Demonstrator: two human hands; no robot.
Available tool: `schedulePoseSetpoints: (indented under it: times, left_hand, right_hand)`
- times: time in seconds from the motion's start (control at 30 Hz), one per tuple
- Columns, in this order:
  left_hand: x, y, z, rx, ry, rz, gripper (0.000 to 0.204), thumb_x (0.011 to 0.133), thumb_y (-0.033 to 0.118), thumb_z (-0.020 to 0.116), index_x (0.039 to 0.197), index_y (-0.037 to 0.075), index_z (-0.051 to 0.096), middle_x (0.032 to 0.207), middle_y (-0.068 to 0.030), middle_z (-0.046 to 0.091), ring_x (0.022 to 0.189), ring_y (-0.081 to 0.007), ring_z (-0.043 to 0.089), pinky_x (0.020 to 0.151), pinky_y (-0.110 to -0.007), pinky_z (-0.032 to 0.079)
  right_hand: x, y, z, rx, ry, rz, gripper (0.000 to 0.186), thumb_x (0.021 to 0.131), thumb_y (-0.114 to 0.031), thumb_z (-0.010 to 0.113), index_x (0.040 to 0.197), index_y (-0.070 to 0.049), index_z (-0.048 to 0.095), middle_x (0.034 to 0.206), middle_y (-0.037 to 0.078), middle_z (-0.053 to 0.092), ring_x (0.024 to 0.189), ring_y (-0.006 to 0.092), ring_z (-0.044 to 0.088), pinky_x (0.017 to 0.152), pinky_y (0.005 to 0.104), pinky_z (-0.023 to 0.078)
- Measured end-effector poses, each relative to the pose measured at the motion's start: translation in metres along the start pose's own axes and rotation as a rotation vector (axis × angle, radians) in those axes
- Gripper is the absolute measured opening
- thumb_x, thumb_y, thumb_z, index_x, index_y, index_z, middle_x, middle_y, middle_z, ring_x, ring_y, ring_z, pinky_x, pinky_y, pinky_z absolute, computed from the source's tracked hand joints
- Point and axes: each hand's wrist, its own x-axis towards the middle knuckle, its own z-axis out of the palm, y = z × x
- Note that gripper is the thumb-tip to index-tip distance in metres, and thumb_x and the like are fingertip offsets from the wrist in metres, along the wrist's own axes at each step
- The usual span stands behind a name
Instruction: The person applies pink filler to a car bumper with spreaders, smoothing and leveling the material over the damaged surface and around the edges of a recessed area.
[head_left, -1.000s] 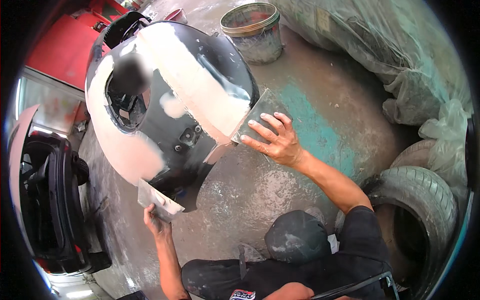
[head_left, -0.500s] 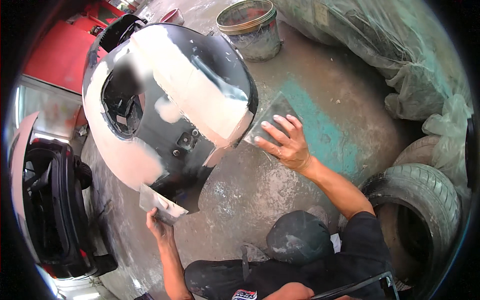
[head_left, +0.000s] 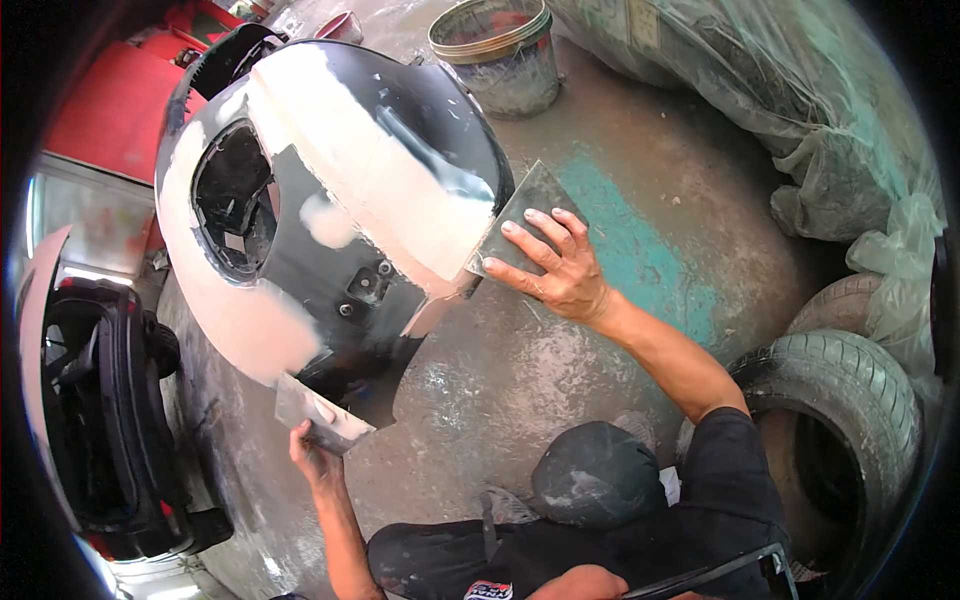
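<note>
A black car bumper [head_left: 330, 265] with broad patches of pale pink filler [head_left: 385, 205] stands in front of me. My right hand [head_left: 562, 270] is closed on a flat grey spreader [head_left: 532, 192], fingers laid across its face. The spreader's edge meets the bumper's right edge, beside the filler. Lower left, my left hand [head_left: 314, 458] grips a flat metal plate [head_left: 292, 398] by its near edge, and a small lump of pale filler [head_left: 325, 412] sits on it. The plate is just below the bumper's lower left end.
Behind the bumper stands a dirty bucket [head_left: 505, 85], with a small red container [head_left: 340, 28] farther back. Tyres [head_left: 850, 375] lie to the right, under plastic sheeting [head_left: 740, 90]. On the left are another black bumper [head_left: 125, 400] and a red panel [head_left: 100, 110]. Teal paint [head_left: 640, 250] stains the floor.
My right hand has moved left with the spreader, bringing its edge up against the bumper. The left hand with the plate has barely moved. The whole view has shifted slightly.
</note>
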Motion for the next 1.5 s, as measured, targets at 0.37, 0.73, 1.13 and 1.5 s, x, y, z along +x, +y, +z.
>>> schedulePoseSetpoints:
  times: [0.37,0.73,1.13,1.5]
  left_hand:
    - [-0.003,0.001,0.007,0.049,-0.064,0.019,0.043,0.083,0.014,0.056,0.121,-0.006,0.058,0.111,-0.0152,0.066,0.099,-0.0269,0.066,0.092,-0.042,0.054]
    - [-0.003,0.001,0.009,0.072,-0.025,0.025,0.037,0.084,0.014,0.056,0.114,-0.006,0.062,0.109,-0.0142,0.068,0.100,-0.0263,0.067,0.093,-0.041,0.053]
    - [0.000,-0.002,0.001,0.087,0.042,0.023,0.037,0.084,0.016,0.057,0.114,-0.004,0.061,0.109,-0.0130,0.068,0.103,-0.0256,0.066,0.097,-0.039,0.050]
    - [0.001,-0.002,-0.001,0.144,-0.001,0.005,0.042,0.084,0.021,0.059,0.118,-0.003,0.061,0.113,-0.0134,0.066,0.106,-0.0302,0.064,0.096,-0.046,0.050]
  right_hand:
    - [-0.041,0.006,0.008,0.064,-0.055,0.002,0.041,0.091,-0.021,0.062,0.128,-0.038,0.065,0.140,0.004,0.056,0.127,0.0299,0.052,0.110,0.0503,0.038]
    - [-0.001,0.001,-0.002,0.060,0.030,0.016,0.042,0.088,-0.025,0.067,0.126,-0.042,0.066,0.136,0.000,0.059,0.127,0.0264,0.052,0.114,0.0479,0.036]
    - [0.003,0.000,0.004,0.045,0.018,0.019,0.039,0.088,-0.027,0.066,0.124,-0.042,0.067,0.136,-0.001,0.059,0.126,0.0263,0.052,0.114,0.0473,0.034]
    - [-0.046,0.011,0.023,0.069,-0.003,-0.015,0.043,0.089,-0.025,0.066,0.129,-0.040,0.064,0.135,0.002,0.059,0.128,0.0270,0.052,0.113,0.0487,0.038]
